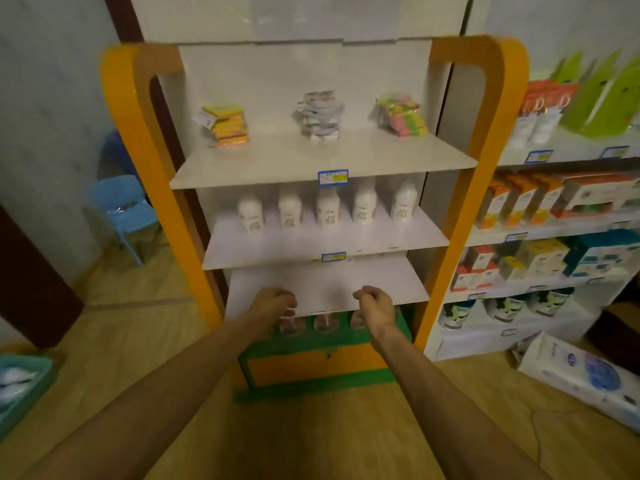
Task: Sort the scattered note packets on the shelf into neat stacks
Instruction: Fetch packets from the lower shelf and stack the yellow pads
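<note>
Both hands hang low in front of the orange shelf unit (128, 140); the left hand (273, 303) and the right hand (377, 304) have loosely curled fingers and hold nothing; they are apart from each other. High above the hands, on the top shelf (277, 164), sit three stacks of note packets; the yellow and orange stack (228, 125) is up and left of the left hand; the grey stack (320, 116) is between; the pink and green stack (401, 116) is above the right hand. White bottles (327, 211) stand in a row just under that shelf.
</note>
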